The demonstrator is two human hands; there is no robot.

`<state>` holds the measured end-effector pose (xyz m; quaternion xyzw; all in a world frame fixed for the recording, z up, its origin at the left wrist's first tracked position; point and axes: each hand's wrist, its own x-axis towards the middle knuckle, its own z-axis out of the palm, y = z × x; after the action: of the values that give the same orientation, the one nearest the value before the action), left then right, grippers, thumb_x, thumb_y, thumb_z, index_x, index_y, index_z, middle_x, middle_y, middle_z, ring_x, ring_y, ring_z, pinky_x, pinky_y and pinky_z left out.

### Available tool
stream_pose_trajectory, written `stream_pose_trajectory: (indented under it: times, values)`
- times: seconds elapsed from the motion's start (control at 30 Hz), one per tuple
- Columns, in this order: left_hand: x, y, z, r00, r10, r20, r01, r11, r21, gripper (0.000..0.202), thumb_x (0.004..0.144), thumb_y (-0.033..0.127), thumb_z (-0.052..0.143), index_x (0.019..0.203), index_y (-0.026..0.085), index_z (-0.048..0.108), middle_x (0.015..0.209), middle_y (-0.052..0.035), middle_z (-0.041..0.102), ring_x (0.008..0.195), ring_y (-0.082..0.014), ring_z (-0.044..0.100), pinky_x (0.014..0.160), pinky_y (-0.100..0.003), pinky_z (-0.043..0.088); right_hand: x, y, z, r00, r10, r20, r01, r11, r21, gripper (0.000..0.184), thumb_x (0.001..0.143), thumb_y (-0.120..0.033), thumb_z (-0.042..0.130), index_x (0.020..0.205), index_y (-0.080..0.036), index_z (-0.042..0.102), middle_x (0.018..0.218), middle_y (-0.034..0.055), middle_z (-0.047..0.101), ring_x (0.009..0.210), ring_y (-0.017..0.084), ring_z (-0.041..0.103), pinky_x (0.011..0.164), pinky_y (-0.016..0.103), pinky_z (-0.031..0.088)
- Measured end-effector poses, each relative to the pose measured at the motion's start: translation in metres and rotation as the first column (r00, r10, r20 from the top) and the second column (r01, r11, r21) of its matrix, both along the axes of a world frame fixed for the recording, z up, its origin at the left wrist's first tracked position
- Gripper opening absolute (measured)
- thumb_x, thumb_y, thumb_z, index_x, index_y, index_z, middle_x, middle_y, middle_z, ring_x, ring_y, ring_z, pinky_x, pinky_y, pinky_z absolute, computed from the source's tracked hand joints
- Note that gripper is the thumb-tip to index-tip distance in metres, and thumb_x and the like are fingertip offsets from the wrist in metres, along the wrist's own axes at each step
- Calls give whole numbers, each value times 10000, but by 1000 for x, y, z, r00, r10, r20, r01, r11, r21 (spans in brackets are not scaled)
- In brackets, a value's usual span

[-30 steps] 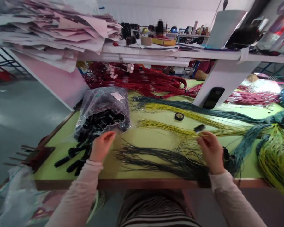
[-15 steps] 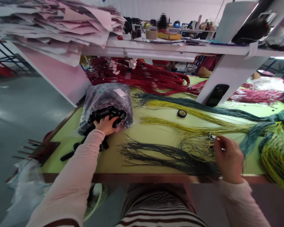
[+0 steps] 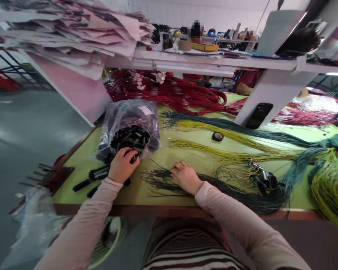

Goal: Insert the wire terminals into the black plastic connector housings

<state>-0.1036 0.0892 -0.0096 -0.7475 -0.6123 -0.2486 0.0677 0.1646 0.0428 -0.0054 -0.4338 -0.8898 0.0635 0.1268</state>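
My left hand (image 3: pixel 123 166) is closed around a small black plastic part (image 3: pixel 134 157) at the mouth of a clear plastic bag (image 3: pixel 109 116). More black parts (image 3: pixel 131 138) fill the bag's opening, and several long ones (image 3: pixel 98 173) lie on the table to its left. Over a bundle of dark wires (image 3: pixel 160 182), my right hand (image 3: pixel 186 178) has its fingers bent together; whatever they pinch is hidden. Farther right, a metal-and-black piece (image 3: pixel 260 174) rests among the wires, apart from that hand.
Yellow wires (image 3: pixel 202 148) and dark green wires (image 3: pixel 214 120) stretch across the table beyond my hands. A roll of black tape (image 3: pixel 218 136) sits near them. Red wires (image 3: pixel 171 92) lie under the shelf (image 3: pixel 225 62). Metal prongs (image 3: pixel 39 174) stick out at the table's left edge.
My right hand has moved left from the metal-and-black piece to the dark wires, leaving that piece behind. My left hand has drawn back from the bag's opening with a black part.
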Motion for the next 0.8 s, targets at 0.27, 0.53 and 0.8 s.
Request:
stream_pose_trajectory:
  times: [0.27,0.53,0.8]
  values:
    - [25,-22,-2,949,-303,85,300,953,42,226,850,274,476,975,154,619,1061,-130,534,1023,-253,534,918,-396,432,-42,-15,-8,985,35,-171,-58,990,-132,168,848,-199,522,742,-156,645,828,76,631,828,173,574,754,271,452]
    - [36,-19,3,913,-236,332,249,968,4,494,783,442,571,1197,178,516,1049,-108,601,1000,-266,564,931,-422,417,-11,-6,15,422,-521,-742,-253,718,-649,217,821,-392,507,800,-176,514,573,-50,528,414,61,441,415,178,377]
    - [21,-25,-7,875,-158,458,199,979,-42,384,705,437,664,983,172,658,1134,-144,601,1062,-314,552,972,-459,384,5,-13,18,467,-473,-748,-214,760,-614,253,788,-395,570,752,-145,589,519,-63,438,452,46,333,432,183,257]
